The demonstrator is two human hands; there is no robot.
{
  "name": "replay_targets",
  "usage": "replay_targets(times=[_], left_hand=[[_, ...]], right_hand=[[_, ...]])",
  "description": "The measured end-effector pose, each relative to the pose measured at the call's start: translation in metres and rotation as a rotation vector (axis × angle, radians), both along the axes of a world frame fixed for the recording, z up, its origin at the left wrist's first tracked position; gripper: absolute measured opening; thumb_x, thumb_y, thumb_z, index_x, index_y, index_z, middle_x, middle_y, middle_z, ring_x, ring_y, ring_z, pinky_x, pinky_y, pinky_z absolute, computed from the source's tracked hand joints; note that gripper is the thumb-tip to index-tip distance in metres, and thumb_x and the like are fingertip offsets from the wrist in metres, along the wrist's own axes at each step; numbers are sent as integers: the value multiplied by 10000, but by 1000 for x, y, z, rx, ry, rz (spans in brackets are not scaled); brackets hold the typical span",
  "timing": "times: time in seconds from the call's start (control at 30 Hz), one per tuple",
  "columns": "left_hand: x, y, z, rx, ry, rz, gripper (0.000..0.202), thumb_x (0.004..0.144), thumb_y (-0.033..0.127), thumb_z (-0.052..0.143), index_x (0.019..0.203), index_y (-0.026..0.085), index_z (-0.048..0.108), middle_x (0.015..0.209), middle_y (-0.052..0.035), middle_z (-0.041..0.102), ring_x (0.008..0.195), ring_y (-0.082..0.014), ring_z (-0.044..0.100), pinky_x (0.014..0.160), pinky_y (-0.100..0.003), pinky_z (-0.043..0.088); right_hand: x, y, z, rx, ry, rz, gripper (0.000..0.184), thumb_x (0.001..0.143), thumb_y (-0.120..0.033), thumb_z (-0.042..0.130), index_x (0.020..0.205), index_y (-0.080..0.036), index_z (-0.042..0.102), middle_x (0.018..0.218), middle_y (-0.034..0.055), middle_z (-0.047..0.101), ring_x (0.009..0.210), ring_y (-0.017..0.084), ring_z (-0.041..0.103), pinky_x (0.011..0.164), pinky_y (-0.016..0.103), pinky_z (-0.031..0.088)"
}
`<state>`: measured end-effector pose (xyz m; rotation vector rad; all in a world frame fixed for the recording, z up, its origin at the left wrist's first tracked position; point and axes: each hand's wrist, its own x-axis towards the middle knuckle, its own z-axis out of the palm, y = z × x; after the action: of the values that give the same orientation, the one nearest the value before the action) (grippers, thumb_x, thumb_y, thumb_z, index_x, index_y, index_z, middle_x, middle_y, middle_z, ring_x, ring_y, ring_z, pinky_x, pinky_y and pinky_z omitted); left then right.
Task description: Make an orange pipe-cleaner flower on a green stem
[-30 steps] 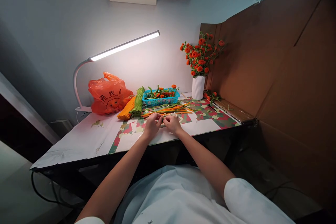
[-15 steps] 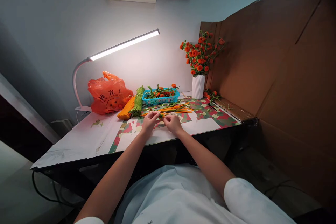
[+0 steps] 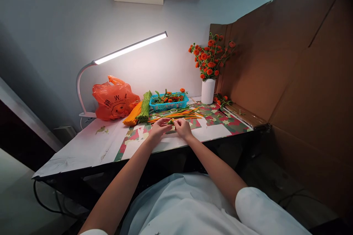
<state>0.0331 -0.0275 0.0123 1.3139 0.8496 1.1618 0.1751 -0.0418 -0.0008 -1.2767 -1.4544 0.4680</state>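
Just above the table's front part, my left hand (image 3: 160,130) is closed in a pinch on a small green piece of pipe cleaner (image 3: 170,122). My right hand (image 3: 183,129) meets it from the other side, its fingertips pinched at the piece's right end. The fingers partly hide the piece, so its full shape is unclear. Behind both hands lie loose orange pipe cleaners (image 3: 190,113) and some green ones. A white roll of tape (image 3: 173,110) rests among them.
Bundles of orange pipe cleaners (image 3: 132,114) and green pipe cleaners (image 3: 145,108) lie left of a blue basket (image 3: 168,107) holding orange flowers. A red plastic bag (image 3: 116,99) and lamp (image 3: 129,49) stand left. A white vase (image 3: 208,91) with flowers stands near the cardboard wall (image 3: 289,62).
The fingers have shifted around the small piece, and more of its green shows between them. My right hand's grip has turned slightly. Things on the table have stayed put.
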Motion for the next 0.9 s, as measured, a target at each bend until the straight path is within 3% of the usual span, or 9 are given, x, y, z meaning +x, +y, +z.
replay_targets(times=[0.1, 0.2, 0.37, 0.57, 0.73, 0.9], left_hand=[[0, 2, -2, 14, -4, -9, 492, 525, 282, 864, 955, 167, 656, 692, -2, 680, 634, -137, 652, 621, -241, 504], [0, 6, -5, -23, -58, 22, 473, 519, 300, 872, 912, 168, 645, 756, -12, 695, 664, -137, 665, 647, -242, 509], [-1, 9, -7, -45, -121, 10, 414, 558, 350, 856, 883, 170, 674, 804, -23, 706, 688, -133, 663, 658, -239, 517], [1, 5, 0, -28, -192, -53, 379, 568, 372, 845, 833, 140, 704, 846, -62, 723, 795, -169, 669, 832, -325, 528], [-1, 6, 1, -95, -191, -34, 370, 533, 307, 858, 824, 153, 689, 830, -48, 711, 789, -184, 680, 835, -365, 538], [-4, 8, -4, -49, -137, -26, 371, 528, 312, 867, 822, 161, 699, 856, -54, 719, 805, -181, 686, 817, -323, 544]], right_hand=[[0, -3, 1, 67, 18, -9, 243, 823, -308, 490, 606, -203, 522, 524, -18, 547, 517, 132, 509, 535, 233, 381], [0, -8, 3, 202, 8, 3, 74, 745, -277, 574, 751, -204, 564, 632, -22, 584, 556, 126, 515, 557, 232, 414], [-1, -11, 5, 312, -54, 61, 129, 711, -256, 632, 821, -201, 592, 732, -1, 628, 633, 139, 562, 635, 262, 464], [0, -10, 5, 383, -33, 62, 65, 747, -245, 630, 771, -186, 617, 741, 28, 636, 654, 155, 591, 647, 281, 492], [0, -9, 4, 404, -14, 64, 107, 772, -190, 603, 862, -182, 660, 843, 56, 679, 710, 162, 624, 683, 284, 513], [1, -8, 4, 394, -30, 79, 159, 747, -194, 650, 901, -170, 680, 871, 70, 690, 761, 175, 634, 714, 294, 522]])
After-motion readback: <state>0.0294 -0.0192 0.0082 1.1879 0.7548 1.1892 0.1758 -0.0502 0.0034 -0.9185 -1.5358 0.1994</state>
